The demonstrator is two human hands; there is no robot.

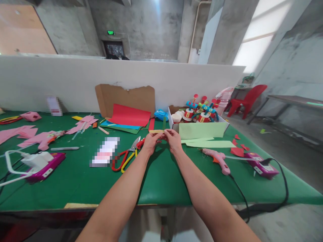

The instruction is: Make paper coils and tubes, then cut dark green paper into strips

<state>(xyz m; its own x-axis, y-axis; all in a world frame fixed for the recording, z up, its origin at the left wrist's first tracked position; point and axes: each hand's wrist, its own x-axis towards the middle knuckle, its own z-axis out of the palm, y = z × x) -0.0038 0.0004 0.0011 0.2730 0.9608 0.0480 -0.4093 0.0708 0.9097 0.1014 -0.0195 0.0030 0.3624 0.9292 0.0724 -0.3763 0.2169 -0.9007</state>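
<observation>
My left hand (pixel 150 142) and my right hand (pixel 173 139) meet above the green table, fingers pinched together. Between them is a narrow yellowish strip (pixel 156 131), probably paper, held level; its right part is hidden by my fingers. Just left of my left hand lie scissors with a red handle and a yellow handle (pixel 128 155), blades pointing away from me. A small red thing (pixel 140 144) is partly hidden behind my left wrist. Beyond my right hand stands a pale green-fronted box (pixel 202 130) holding colourful paper-cup figures (pixel 203 116).
A pink glue gun (pixel 217 159) and purple power strip (pixel 262 165) lie right, cable trailing over the edge. Red paper (pixel 130 116) rests before an open cardboard box (pixel 126 95). Pale green strips (pixel 210 144) lie near the box. Another glue gun (pixel 44 143) and power strip (pixel 45 168) are left.
</observation>
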